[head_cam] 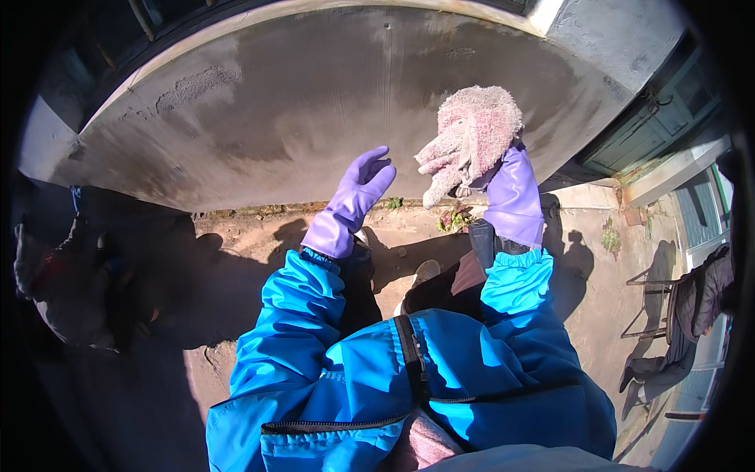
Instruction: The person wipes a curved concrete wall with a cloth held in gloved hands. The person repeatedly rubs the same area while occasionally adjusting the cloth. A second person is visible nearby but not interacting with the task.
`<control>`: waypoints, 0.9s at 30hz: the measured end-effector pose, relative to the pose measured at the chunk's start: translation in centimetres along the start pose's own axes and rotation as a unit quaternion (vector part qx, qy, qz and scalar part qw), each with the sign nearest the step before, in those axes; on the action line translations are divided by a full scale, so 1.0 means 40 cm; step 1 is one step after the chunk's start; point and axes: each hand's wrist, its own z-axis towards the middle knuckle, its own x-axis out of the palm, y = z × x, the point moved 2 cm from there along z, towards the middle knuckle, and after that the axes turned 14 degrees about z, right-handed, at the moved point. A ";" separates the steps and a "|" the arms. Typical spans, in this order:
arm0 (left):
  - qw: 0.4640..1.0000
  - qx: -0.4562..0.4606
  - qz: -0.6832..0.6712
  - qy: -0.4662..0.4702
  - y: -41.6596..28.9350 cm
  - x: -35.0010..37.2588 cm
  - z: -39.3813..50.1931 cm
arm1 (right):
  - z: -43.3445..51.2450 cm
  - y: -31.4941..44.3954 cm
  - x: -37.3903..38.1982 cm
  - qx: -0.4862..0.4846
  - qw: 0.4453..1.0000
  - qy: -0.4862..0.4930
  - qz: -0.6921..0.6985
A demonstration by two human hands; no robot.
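My left hand (363,192), in a purple rubber glove, is raised in front of the wall with nothing in it. Its thumb and fingers are apart. A crumpled pink and white terry cloth (475,133) is bunched in my right hand (512,177), which wears a matching glove. The cloth covers most of those fingers and hangs in folds to the left. Both hands are held out before a grey cement-rendered wall (330,100) with damp, dark streaks. I cannot tell whether the cloth touches it.
Small plants (455,219) grow along the wall's foot. On the right, a person (678,330) sits on a chair beyond the sunlit ground (601,283), near a pale green door (666,121). Deep shadow on the left half hides a grey shape (74,312).
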 end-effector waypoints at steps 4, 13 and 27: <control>0.996 0.084 0.028 0.000 -0.151 -0.004 -0.035 | -0.050 0.061 0.035 0.088 0.971 0.180 0.128; 0.986 0.120 0.012 0.115 -0.338 0.074 -0.056 | -0.058 0.063 0.047 0.079 0.976 0.182 0.087; 0.960 0.245 0.138 0.005 -0.416 0.073 -0.106 | -0.084 0.093 0.086 0.022 0.959 0.270 0.080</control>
